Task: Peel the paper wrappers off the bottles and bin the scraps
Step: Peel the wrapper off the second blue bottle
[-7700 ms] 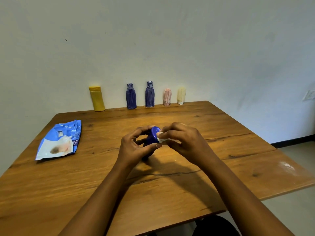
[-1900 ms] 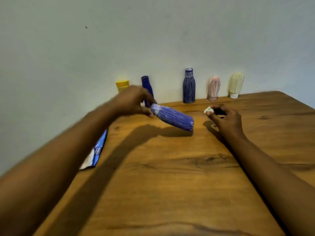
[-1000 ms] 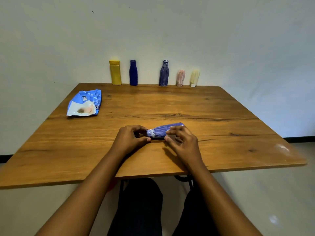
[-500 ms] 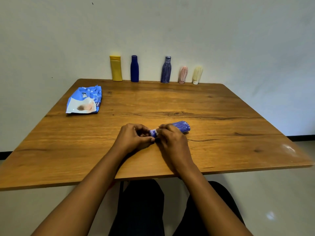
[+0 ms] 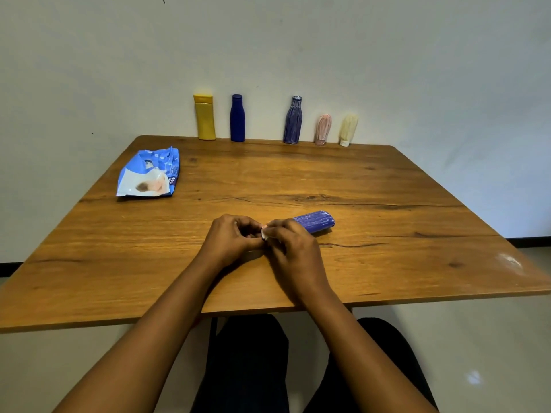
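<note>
A blue bottle wrapped in streaked paper (image 5: 316, 221) lies on its side in the middle of the wooden table (image 5: 387, 204), base pointing right. My left hand (image 5: 231, 238) grips its neck end, which is hidden under my fingers. My right hand (image 5: 290, 248) pinches a small white edge of wrapper (image 5: 264, 233) at the neck. Along the back wall stand a plain yellow bottle (image 5: 204, 117), a plain dark blue bottle (image 5: 237, 118), a wrapped blue bottle (image 5: 293, 120), a wrapped pink bottle (image 5: 323, 130) and a wrapped cream bottle (image 5: 348, 130).
A blue and white plastic bag (image 5: 149, 177) lies flat at the table's left side. My legs in dark trousers (image 5: 247, 368) show below the near table edge. Pale floor surrounds the table.
Since half a second ago my hands stay at the bottle's neck and a white paper edge now shows between my fingers. Earlier, my left hand brought this wrapped bottle forward from the back row.
</note>
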The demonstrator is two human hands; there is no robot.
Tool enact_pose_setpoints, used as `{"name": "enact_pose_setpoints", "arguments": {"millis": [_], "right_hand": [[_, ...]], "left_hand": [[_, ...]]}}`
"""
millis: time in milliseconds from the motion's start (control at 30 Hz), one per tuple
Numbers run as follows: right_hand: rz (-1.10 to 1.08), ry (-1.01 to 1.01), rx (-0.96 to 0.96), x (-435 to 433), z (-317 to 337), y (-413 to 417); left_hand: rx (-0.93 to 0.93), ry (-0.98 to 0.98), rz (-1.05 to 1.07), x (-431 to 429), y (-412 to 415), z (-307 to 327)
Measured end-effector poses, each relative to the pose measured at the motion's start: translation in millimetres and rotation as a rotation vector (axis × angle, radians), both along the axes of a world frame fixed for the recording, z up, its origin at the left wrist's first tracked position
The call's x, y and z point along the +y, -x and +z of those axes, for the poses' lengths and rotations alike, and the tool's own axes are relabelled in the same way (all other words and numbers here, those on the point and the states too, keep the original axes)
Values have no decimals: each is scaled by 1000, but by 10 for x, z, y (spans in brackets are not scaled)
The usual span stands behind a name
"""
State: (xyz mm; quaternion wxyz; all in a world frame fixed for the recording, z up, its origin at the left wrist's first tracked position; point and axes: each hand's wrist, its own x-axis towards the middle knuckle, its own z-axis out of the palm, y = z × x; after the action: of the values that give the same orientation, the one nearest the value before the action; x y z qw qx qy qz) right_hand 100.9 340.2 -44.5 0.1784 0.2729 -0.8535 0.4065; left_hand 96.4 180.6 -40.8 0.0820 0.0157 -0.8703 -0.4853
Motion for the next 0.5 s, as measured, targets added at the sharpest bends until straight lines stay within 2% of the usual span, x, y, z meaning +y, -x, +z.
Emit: {"name": "enact_pose_setpoints", "arguments": {"millis": [200, 367, 500], "right_hand": [[-124, 56, 1, 124, 20, 123], [24, 13, -39, -4, 23, 44], [-122, -47, -10, 141, 65, 147]], "left_hand": [[-35, 15, 7, 33, 1, 20], [-20, 14, 1, 25, -13, 25], [-31, -17, 11, 38, -16, 24]]}}
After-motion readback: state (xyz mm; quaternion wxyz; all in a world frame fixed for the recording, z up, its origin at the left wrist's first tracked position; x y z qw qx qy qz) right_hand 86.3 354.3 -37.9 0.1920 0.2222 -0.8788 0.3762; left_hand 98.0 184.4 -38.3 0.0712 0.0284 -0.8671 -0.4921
